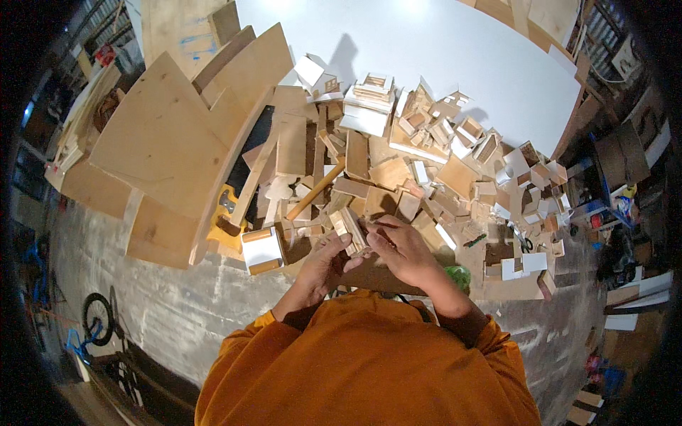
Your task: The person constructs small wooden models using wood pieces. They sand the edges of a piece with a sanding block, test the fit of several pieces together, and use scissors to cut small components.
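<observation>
Scraps [391,174] lie beyond the fingers, a saw [226,219] leftward. The left hand [318,264] has its fingers round a block [346,226]; the right hand [406,254] is at its right side, grip unclear. Adjusting it seems the step; the next move calls for steady holding.

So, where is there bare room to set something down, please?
The widest bare patch is the white board, beyond the miniature houses and right of the large plywood panels. Crowded: ahead of the left hand and right hand, wood offcuts pile up near the yellow-handled saw.
</observation>
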Demonstrator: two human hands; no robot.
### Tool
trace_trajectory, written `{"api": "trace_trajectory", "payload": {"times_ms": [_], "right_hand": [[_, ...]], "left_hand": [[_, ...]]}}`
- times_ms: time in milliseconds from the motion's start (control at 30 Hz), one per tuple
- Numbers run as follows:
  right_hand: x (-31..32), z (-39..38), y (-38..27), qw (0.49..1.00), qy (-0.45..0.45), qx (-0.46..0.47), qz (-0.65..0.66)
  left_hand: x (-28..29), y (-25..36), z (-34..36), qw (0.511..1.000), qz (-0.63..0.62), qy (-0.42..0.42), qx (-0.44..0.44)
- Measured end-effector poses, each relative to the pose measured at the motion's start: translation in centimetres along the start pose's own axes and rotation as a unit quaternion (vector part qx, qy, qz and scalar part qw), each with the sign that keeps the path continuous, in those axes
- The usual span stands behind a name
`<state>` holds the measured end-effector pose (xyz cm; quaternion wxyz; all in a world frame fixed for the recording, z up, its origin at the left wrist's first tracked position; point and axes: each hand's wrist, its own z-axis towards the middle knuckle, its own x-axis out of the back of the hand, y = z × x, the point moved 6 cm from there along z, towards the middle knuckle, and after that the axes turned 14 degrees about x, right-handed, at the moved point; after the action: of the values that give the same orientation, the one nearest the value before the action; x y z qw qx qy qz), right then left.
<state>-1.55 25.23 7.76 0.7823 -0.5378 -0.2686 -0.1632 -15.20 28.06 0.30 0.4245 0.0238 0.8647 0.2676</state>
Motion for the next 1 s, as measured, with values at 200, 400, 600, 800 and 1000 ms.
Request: {"api": "trace_trajectory", "payload": {"times_ms": [200,400,600,800,1000], "right_hand": [[0.8,-0.4,-0.9,0.994,0.004,0.097,-0.040],[0.6,-1.2,-0.6,0.996,-0.030,0.052,0.062],[1.4,-2.5,-3.8,0.991,-0.052,0.109,-0.051],[1.2,-4.2,-6.3,0.989,-0.074,0.121,-0.028],[2.4,-7.0,-7.4,0.989,-0.048,0.133,-0.034]], "left_hand": [[0.1,-0.8,-1.3,1.000,-0.010,0.001,0.021],[-1.3,-1.0,-2.4,0.996,0.064,-0.050,0.022],[-2.6,-1.2,-3.7,0.980,0.166,-0.111,-0.024],[-3.4,-2.3,-5.1,0.964,0.220,-0.144,-0.044],[-6.0,-4.2,-5.6,0.960,0.203,-0.187,-0.044]]}}
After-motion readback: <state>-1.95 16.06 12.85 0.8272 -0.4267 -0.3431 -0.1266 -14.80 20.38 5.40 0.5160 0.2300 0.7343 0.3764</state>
